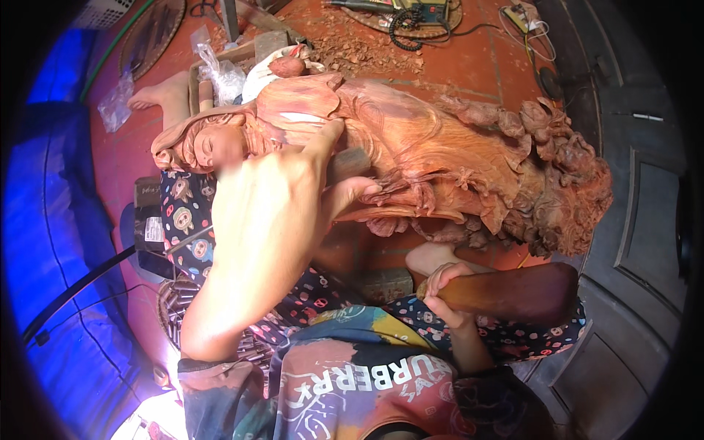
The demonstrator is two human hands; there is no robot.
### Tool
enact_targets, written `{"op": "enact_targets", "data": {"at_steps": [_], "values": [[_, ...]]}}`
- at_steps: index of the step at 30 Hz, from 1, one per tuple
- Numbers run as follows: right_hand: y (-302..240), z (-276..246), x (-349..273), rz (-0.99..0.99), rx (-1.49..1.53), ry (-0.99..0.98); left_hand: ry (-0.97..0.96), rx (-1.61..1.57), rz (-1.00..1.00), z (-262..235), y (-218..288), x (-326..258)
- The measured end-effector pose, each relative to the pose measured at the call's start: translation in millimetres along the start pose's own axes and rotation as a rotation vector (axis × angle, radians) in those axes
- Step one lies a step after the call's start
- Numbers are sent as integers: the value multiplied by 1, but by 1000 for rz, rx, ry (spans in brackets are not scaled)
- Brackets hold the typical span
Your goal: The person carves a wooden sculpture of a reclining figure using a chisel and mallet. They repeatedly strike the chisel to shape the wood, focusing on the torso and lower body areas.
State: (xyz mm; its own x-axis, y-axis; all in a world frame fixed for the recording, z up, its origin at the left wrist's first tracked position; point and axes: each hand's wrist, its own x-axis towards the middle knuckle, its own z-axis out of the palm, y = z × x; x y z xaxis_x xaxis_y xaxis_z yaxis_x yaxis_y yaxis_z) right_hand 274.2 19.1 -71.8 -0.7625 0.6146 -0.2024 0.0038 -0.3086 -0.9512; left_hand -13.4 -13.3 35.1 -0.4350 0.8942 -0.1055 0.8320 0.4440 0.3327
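Note:
A reddish-brown wooden carving of a robed figure lies across my lap, its hooded head at the left and knobbly carved flowers or foliage at the right. My left hand rests over its upper part near the head. Thumb and fingers are closed around a chisel, whose blunt grey end sticks out between them. The hand hides its blade. Lower right, my right hand grips the narrow handle of a dark brown wooden mallet, held sideways, apart from the carving.
Wood chips litter the tiled floor beyond the carving. A corded power unit stands at the back, a power strip farther right. Metal carving tools fill a round basket by my left side. Blue sheeting hangs left; dark panelled doors stand right.

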Motion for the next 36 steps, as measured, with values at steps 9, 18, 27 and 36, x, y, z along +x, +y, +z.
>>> {"op": "enact_targets", "data": {"at_steps": [9, 18, 27, 36], "values": [[3, 0, -1, 55, -34, 15, 43, -32, 44, 7, -10, -3], [15, -7, 2, 21, -139, 16, -81, -183, 314, 4, -26, 19], [11, -34, 8, 176, -230, -293, -166, -345, 359, -13, -35, 7], [10, -21, 10, 77, -353, -336, 5, -411, -683, -8, -148, -168]]}}
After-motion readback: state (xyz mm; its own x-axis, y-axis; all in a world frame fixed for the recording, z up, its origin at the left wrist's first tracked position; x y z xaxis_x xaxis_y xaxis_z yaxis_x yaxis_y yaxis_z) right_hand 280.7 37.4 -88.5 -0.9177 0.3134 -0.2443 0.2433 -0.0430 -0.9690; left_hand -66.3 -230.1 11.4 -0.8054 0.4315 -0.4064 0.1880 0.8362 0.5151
